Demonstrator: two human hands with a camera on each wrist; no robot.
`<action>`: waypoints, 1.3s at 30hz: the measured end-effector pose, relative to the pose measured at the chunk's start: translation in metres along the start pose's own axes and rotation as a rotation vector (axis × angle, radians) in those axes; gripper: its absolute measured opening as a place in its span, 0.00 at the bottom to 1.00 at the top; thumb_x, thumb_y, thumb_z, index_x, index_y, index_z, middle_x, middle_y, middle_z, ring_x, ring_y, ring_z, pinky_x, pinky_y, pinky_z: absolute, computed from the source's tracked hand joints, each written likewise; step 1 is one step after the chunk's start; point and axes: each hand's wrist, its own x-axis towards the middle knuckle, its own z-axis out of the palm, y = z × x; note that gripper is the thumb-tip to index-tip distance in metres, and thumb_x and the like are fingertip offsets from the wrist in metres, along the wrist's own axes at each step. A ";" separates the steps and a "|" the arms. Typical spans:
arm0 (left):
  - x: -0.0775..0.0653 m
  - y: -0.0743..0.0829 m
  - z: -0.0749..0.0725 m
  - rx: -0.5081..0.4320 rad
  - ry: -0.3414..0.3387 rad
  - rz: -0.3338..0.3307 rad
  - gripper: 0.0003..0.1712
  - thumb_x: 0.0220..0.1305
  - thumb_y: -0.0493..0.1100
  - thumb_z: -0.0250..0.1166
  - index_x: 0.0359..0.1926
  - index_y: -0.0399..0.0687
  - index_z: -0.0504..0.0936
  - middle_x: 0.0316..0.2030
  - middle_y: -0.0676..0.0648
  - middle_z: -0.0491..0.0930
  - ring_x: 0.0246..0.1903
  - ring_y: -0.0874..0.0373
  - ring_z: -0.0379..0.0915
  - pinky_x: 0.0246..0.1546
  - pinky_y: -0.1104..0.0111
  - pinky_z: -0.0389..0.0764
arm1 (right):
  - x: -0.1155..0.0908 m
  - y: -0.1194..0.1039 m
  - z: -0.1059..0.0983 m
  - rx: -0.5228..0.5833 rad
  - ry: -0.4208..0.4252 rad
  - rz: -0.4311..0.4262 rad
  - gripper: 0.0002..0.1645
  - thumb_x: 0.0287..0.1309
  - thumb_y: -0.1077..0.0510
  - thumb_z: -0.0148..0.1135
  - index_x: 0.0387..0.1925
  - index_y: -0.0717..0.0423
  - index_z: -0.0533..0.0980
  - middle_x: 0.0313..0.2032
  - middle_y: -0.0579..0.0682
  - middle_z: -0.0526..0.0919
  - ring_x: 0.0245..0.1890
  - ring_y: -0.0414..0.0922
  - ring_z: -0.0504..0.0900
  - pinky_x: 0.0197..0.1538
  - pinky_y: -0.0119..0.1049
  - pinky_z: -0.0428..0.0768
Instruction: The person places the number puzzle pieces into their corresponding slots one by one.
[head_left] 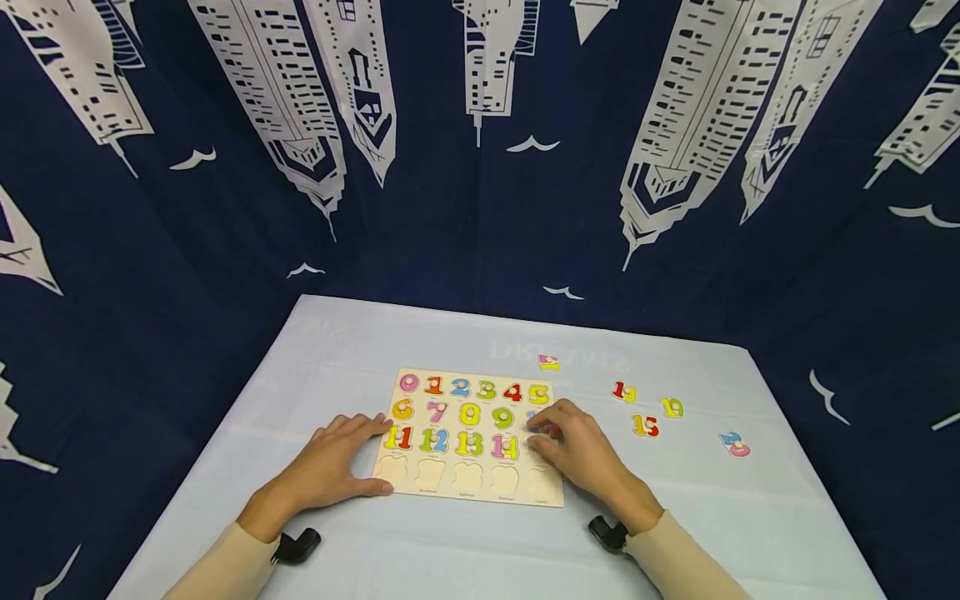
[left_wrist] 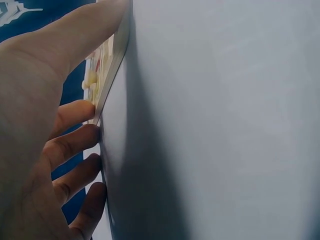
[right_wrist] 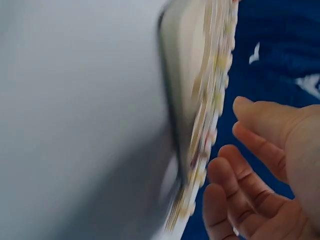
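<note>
A wooden number puzzle board (head_left: 480, 498) lies flat on the table, with coloured number pieces in its upper rows and bare recesses along its bottom row. My left hand (head_left: 330, 462) rests at the board's left edge, thumb near the lower corner and fingers spread higher up. Over the right end of the middle rows hovers my right hand (head_left: 581, 450), its fingers loosely bent and the thumb apart. No piece shows between those fingers in the right wrist view. A blue piece (head_left: 532, 414) beside its fingertips is partly hidden. The green 9 (head_left: 502, 417) and pink-yellow 14 (head_left: 506, 447) sit nearby.
Several loose number pieces lie right of the board: a pink-yellow one (head_left: 549, 362) at the back, a red-yellow one (head_left: 624, 392), a 15 (head_left: 646, 426), a 19 (head_left: 672, 407) and a blue-pink 20 (head_left: 735, 444). A dark blue patterned cloth (head_left: 480, 242) hangs behind the white table (head_left: 450, 554).
</note>
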 end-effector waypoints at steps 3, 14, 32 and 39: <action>0.000 0.001 0.001 -0.004 -0.001 -0.005 0.61 0.55 0.75 0.89 0.84 0.58 0.80 0.80 0.44 0.82 0.73 0.43 0.77 0.65 0.45 0.79 | -0.005 0.018 -0.017 -0.047 0.059 0.011 0.15 0.67 0.60 0.87 0.53 0.52 0.93 0.48 0.50 0.92 0.44 0.45 0.87 0.48 0.37 0.87; -0.002 0.000 0.002 0.008 0.013 0.016 0.61 0.55 0.76 0.88 0.84 0.57 0.80 0.80 0.45 0.81 0.72 0.44 0.77 0.62 0.48 0.79 | -0.034 0.083 -0.083 -0.179 0.132 0.194 0.21 0.67 0.57 0.87 0.59 0.57 0.92 0.55 0.61 0.90 0.46 0.52 0.86 0.45 0.43 0.82; -0.001 -0.002 0.002 0.013 0.003 0.008 0.61 0.56 0.76 0.87 0.84 0.58 0.79 0.82 0.45 0.80 0.71 0.46 0.77 0.61 0.51 0.78 | -0.053 0.130 -0.097 -0.146 0.067 0.254 0.06 0.74 0.60 0.81 0.48 0.56 0.93 0.40 0.48 0.89 0.35 0.36 0.78 0.37 0.29 0.79; -0.001 0.000 0.002 0.011 0.002 0.014 0.61 0.56 0.76 0.87 0.85 0.57 0.79 0.81 0.45 0.80 0.71 0.46 0.77 0.61 0.51 0.78 | -0.049 0.118 -0.092 -0.157 0.060 0.236 0.03 0.73 0.61 0.81 0.45 0.56 0.93 0.40 0.48 0.89 0.35 0.38 0.78 0.37 0.29 0.79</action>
